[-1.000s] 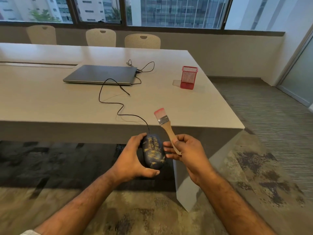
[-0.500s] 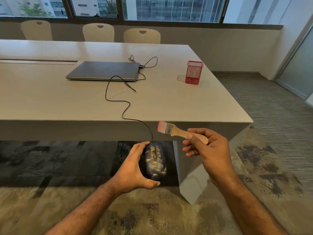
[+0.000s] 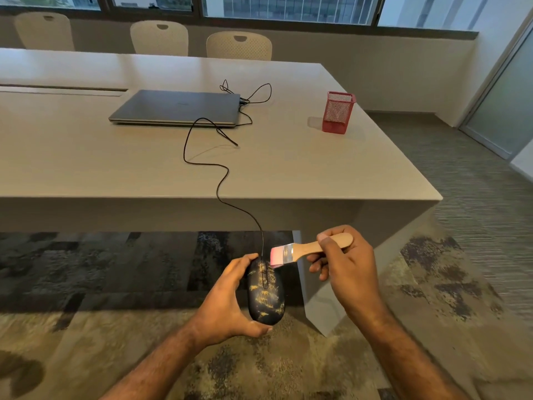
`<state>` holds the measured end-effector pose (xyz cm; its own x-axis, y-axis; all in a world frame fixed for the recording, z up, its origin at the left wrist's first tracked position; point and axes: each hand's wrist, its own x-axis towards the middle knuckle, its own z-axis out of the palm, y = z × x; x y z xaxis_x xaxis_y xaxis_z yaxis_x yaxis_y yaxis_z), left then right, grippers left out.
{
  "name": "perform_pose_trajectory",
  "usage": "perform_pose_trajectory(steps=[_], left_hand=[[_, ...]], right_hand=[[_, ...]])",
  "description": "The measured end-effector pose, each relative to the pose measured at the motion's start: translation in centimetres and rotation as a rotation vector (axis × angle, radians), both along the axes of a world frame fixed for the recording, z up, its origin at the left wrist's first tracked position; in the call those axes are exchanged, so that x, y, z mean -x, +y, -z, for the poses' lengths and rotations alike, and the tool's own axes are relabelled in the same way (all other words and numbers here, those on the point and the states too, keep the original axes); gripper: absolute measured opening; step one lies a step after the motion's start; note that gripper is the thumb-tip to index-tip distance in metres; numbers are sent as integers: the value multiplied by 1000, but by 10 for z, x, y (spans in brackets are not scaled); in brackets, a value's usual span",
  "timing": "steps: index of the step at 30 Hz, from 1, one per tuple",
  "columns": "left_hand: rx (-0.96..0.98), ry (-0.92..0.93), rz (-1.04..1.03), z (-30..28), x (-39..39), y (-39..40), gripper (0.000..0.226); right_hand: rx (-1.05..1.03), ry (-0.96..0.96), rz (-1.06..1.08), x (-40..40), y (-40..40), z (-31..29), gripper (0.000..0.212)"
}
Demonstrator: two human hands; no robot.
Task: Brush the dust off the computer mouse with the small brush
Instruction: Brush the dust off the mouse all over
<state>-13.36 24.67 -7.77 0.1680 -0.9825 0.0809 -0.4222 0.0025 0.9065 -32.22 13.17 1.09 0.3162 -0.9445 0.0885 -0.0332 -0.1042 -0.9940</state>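
A dark computer mouse [image 3: 266,293] with yellowish dust patches is gripped from its left side by my left hand [image 3: 227,301], held in the air in front of the table edge. Its black cord [image 3: 219,183] runs up over the table toward the laptop. My right hand [image 3: 347,269] holds a small brush [image 3: 300,251] by its wooden handle, which lies roughly level. The pink bristles point left and touch the mouse's front right edge near the cord.
A closed grey laptop [image 3: 178,108] lies on the beige table [image 3: 86,157]. A red mesh pen holder [image 3: 338,112] stands at the table's right side. Three chairs [image 3: 239,46] line the far side. Patterned carpet [image 3: 115,284] lies below.
The brush swung from upright to level with bristles pointing left, then came down until the bristles met the front of the mouse. My left hand kept its hold on the mouse.
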Motion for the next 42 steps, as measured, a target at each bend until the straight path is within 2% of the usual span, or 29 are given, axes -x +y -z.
perform_pose_trajectory(steps=[4,9,13,17,22,42], left_hand=[[-1,8,17,1,-3,2,117],[-4,11,23,4,-7,0,119],[4,6,33,7,-8,-1,119],[5,3,32,9,-8,-3,119],[0,2,30,10,-8,-5,124],[37,-29,33,13,-6,-4,119]], right_hand=[[46,75,9,-8,0,3,11],[0,18,5,-11,-2,1,11],[24,85,-16,-12,-2,4,11],[42,56,17,-12,-5,3,11],[52,151,-23,-15,-8,4,11],[88,148,-19,-14,-8,0,10]])
